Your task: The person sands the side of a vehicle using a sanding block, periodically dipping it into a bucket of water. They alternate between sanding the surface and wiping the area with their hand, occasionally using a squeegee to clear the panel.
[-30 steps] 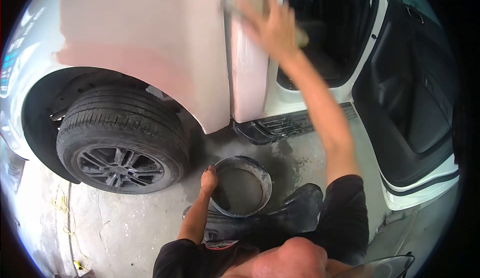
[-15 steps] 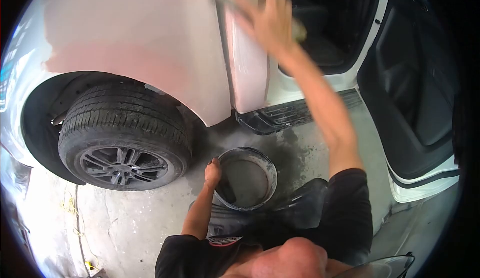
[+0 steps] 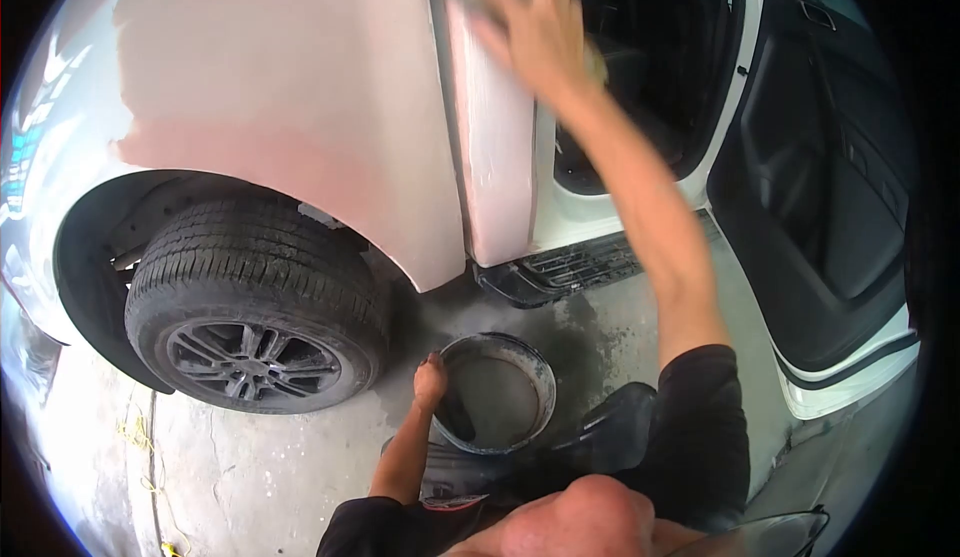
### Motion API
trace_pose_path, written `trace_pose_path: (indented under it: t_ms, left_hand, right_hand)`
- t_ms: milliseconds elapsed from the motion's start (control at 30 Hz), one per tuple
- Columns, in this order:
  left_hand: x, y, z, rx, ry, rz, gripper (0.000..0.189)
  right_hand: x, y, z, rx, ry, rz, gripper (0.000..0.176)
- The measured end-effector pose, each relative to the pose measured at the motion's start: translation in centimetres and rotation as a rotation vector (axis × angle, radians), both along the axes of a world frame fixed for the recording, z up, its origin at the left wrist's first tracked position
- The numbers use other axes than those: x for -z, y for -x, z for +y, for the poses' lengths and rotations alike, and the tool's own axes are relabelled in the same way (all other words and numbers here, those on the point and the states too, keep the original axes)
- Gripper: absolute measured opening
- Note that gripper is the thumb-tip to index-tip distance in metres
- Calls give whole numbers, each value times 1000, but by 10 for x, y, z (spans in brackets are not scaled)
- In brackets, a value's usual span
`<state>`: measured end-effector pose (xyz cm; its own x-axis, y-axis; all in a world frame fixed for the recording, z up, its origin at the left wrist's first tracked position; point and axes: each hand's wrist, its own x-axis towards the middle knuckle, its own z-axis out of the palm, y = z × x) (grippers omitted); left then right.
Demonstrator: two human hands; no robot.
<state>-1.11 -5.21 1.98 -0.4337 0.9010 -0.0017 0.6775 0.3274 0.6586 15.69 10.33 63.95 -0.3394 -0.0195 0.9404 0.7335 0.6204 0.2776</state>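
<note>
My right hand [image 3: 545, 42] is raised at the pinkish-white pillar panel [image 3: 498, 157] beside the door opening. Its fingers lie over a pale, yellowish sponge-like pad [image 3: 597, 63], blurred and mostly covered by the hand. Down on the floor stands a round black bucket [image 3: 548, 382] with murky grey water [image 3: 498, 402]. My left hand [image 3: 430, 379] is closed at the bucket's left rim, and its fingers are partly hidden. Left of the panel is the car's rear fender [image 3: 270, 57], dull white with pink patches above the wheel arch.
A tyre [image 3: 260, 257] with a grey wheel [image 3: 255, 362] sits left of the bucket. The running board [image 3: 600, 257] juts out below the doorway. An open car door [image 3: 820, 187] stands at the right. Yellow cord [image 3: 135, 432] lies on the concrete floor at lower left.
The car and bucket appear lower in the view. My right hand has moved up relative to the panel with the pad. My left hand stays at the bucket rim.
</note>
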Motion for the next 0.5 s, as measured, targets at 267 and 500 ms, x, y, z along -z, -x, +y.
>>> trace_pose_path:
  t_ms: [267, 500]
  left_hand:
    - [-16, -5, -7, 1, -54, -23, 30]
    - [-12, -5, -2, 2, -21, -30, 30]
  right_hand:
    - [132, -9, 23, -35, -159, 0, 71]
    - [-49, -4, 40, -32, -2, 1, 68]
